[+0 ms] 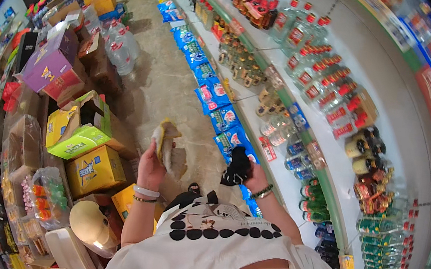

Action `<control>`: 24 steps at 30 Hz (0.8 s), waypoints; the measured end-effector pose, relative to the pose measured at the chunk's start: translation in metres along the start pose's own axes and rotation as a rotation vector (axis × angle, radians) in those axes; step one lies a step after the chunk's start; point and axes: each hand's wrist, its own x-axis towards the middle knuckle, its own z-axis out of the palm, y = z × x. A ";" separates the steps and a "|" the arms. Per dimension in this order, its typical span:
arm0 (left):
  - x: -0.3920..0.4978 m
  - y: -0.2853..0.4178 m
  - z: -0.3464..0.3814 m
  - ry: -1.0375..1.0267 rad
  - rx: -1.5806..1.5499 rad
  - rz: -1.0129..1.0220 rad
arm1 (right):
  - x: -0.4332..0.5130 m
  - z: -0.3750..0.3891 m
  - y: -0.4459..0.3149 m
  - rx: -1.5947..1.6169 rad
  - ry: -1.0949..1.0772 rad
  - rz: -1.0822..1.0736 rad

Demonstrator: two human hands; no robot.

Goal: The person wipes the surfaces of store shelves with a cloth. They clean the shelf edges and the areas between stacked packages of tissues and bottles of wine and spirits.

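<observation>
My left hand grips a whitish cloth with yellow edging, which hangs in loose folds over the floor. A bunched black cloth with some pale marks is held in my right hand, over the row of blue packets along the shelf's foot. The two hands are apart, in front of my body. Both wrists wear bracelets.
On the right, long shelves hold glass bottles in rows. To the left stand a purple carton, an open green carton, a yellow carton and large clear plastic bottles. A tiled floor aisle runs between.
</observation>
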 end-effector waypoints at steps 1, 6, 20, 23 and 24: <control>0.006 0.020 -0.007 -0.009 0.011 0.009 | 0.024 0.020 0.002 -0.029 -0.005 0.028; 0.036 0.087 -0.025 0.088 -0.049 0.152 | 0.119 0.117 0.010 -0.138 0.046 0.072; 0.185 0.194 -0.047 0.257 -0.308 0.331 | 0.398 0.287 0.011 -0.294 -0.021 0.377; 0.239 0.235 -0.035 0.350 -0.328 0.376 | 0.460 0.339 0.002 -0.233 -0.172 0.473; 0.256 0.246 -0.027 0.293 -0.259 0.398 | 0.479 0.356 -0.001 -0.313 -0.049 0.443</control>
